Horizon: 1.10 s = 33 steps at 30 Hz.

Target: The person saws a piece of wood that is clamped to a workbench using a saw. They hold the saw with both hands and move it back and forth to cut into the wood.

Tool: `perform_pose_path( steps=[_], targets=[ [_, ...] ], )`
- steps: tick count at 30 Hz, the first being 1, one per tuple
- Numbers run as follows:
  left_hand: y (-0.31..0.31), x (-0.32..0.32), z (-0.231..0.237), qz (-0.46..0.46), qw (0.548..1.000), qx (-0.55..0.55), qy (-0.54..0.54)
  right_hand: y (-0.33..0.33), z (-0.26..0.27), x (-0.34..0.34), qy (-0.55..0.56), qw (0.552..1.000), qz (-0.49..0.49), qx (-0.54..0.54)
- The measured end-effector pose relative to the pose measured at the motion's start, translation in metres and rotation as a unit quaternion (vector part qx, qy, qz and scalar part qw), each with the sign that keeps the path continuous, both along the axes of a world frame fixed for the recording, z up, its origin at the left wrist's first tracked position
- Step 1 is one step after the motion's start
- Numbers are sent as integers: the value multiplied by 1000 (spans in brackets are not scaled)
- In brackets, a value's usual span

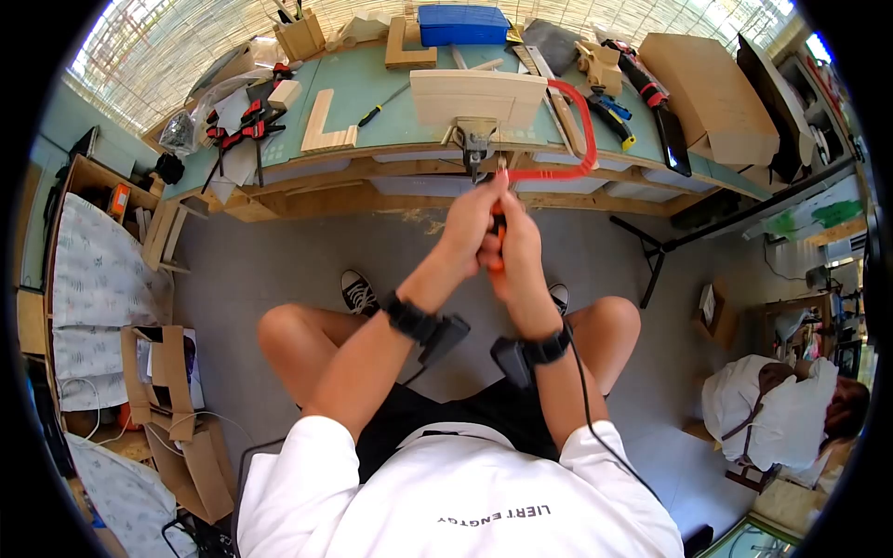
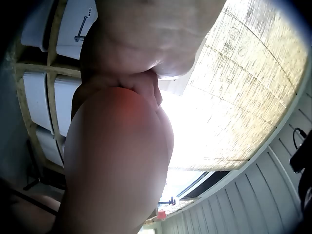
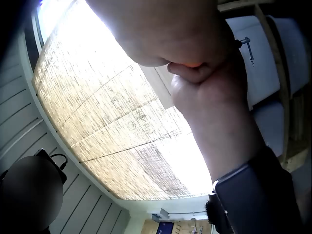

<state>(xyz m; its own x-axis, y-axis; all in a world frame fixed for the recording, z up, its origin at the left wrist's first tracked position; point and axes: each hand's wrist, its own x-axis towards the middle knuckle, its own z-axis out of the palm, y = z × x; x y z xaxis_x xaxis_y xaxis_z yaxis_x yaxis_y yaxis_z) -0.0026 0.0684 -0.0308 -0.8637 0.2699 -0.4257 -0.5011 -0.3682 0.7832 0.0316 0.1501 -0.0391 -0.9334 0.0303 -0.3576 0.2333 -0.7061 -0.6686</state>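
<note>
Both hands grip the orange and black handle point(image 1: 499, 244) of a red-framed saw, the left hand point(image 1: 467, 226) and the right hand point(image 1: 520, 244) pressed together with fingers curled round it. The saw's red frame point(image 1: 588, 126) curves around the right of a pale wooden board point(image 1: 476, 100), its far end near the board's upper right corner. A metal vise point(image 1: 473, 139) at the bench edge holds the board upright. The blade cannot be made out. In the left wrist view the left hand point(image 2: 146, 39) meets the right; the right hand point(image 3: 165, 31) fills the right wrist view's top.
On the green bench point(image 1: 298, 121) lie an L-shaped wooden piece point(image 1: 327, 126), a screwdriver point(image 1: 370, 115), red and black clamps point(image 1: 246, 130), a blue box point(image 1: 462, 25), a wooden toy vehicle point(image 1: 600, 67) and a cardboard box point(image 1: 709, 98). A black stand point(image 1: 656, 249) stands at the right.
</note>
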Motion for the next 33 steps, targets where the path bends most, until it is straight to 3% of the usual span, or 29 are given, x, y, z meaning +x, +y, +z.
perform_pose_path(
  steps=[1, 5, 11, 14, 19, 33],
  targets=[
    [-5, -8, 6, -41, 999, 11, -25, 0, 0, -10, 31, 999, 12, -16],
    [-1, 13, -3, -25, 1000, -2, -8, 2, 6, 15, -17, 1000, 12, -8],
    [-3, -9, -2, -31, 998, 45, -20, 1, 5, -7, 35, 999, 15, -36],
    [-2, 10, 8, -18, 999, 1, -42, 0, 12, 11, -35, 999, 5, -16],
    [-2, -18, 15, -17, 1000, 11, -16, -1, 8, -10, 4, 999, 12, -44],
    [-1, -1, -1, -15, 1000, 2, -6, -4, 7, 1, -3, 1000, 2, -15]
  ],
)
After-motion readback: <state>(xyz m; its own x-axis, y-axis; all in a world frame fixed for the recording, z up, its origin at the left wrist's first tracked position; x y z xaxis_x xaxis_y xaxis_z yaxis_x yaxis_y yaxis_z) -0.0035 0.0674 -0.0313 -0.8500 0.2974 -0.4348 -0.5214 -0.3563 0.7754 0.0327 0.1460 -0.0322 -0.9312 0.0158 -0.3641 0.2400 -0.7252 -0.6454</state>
